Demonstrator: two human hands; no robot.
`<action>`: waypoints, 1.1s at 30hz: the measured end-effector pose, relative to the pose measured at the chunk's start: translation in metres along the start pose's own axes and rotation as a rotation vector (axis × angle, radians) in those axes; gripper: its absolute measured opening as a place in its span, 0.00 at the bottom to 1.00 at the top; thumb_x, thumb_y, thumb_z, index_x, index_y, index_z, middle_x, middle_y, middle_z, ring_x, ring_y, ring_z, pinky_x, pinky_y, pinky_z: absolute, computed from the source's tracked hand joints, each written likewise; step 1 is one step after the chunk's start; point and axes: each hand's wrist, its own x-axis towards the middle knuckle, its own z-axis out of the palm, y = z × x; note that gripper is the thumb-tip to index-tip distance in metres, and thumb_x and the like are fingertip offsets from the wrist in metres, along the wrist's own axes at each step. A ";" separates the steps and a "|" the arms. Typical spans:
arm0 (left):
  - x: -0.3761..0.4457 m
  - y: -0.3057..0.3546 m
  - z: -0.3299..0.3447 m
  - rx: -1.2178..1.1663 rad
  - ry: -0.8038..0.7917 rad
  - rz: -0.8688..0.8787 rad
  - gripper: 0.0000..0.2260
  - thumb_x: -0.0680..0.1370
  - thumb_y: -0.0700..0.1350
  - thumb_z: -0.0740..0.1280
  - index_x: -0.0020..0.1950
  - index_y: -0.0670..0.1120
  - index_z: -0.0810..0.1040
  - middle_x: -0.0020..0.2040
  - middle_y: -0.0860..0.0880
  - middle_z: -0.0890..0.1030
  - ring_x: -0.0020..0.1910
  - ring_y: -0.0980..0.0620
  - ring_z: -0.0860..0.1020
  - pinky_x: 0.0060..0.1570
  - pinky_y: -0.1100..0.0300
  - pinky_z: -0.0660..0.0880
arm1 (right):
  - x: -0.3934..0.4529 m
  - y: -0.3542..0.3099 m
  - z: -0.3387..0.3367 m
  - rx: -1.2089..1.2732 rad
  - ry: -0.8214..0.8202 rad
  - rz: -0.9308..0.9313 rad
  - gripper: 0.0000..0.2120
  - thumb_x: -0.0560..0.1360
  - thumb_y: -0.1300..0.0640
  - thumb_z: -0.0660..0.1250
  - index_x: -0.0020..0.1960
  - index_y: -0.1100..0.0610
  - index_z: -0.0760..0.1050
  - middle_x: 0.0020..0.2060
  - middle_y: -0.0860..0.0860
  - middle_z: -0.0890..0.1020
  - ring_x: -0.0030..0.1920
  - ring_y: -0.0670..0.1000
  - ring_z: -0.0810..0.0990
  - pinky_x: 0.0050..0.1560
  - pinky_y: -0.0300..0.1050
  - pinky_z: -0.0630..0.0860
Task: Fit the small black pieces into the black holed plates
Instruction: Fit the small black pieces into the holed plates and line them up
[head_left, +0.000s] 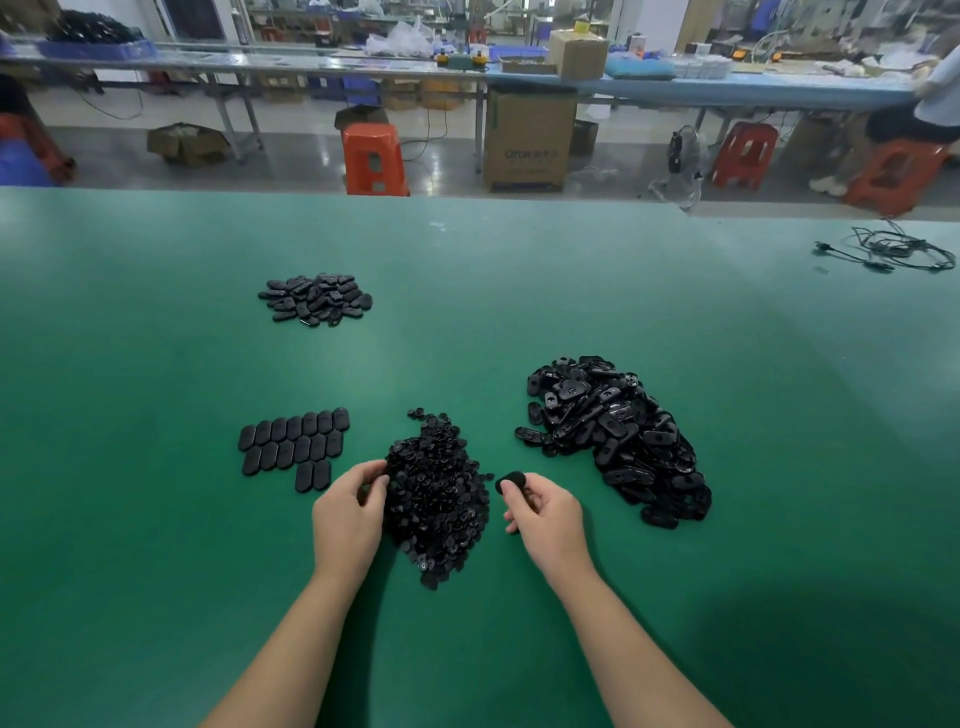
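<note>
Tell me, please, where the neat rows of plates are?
In the head view, the neat rows of plates lie left of the small-piece pile, beside the left hand.

small pieces centre; holed plates right

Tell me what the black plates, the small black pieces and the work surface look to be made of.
Plates in the right pile: probably moulded plastic, all one shape, semi-gloss, with light glints on their edges. Small pieces in the centre heap: likely plastic too, shinier, though too small to be sure. Table surface: green mat, possibly rubber or vinyl, matte with a soft broad sheen.
</note>
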 end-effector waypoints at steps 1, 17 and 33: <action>0.000 0.000 0.000 -0.011 0.003 -0.011 0.12 0.80 0.40 0.69 0.63 0.46 0.82 0.46 0.51 0.84 0.38 0.60 0.77 0.43 0.66 0.73 | 0.000 0.000 0.000 -0.011 -0.003 0.000 0.07 0.80 0.56 0.69 0.44 0.52 0.82 0.33 0.51 0.83 0.31 0.44 0.80 0.39 0.43 0.81; 0.000 0.002 -0.001 -0.130 0.040 -0.064 0.08 0.79 0.40 0.69 0.47 0.54 0.78 0.40 0.56 0.83 0.40 0.62 0.79 0.40 0.64 0.73 | -0.003 -0.004 0.001 0.067 0.007 -0.014 0.05 0.82 0.57 0.65 0.48 0.54 0.76 0.38 0.50 0.86 0.34 0.50 0.84 0.35 0.41 0.80; -0.002 0.000 -0.001 -0.130 0.032 -0.032 0.10 0.80 0.42 0.68 0.45 0.58 0.79 0.37 0.59 0.83 0.29 0.52 0.77 0.33 0.63 0.74 | 0.000 -0.003 -0.001 0.091 0.027 0.003 0.12 0.81 0.61 0.67 0.61 0.47 0.75 0.43 0.56 0.81 0.32 0.44 0.80 0.35 0.39 0.79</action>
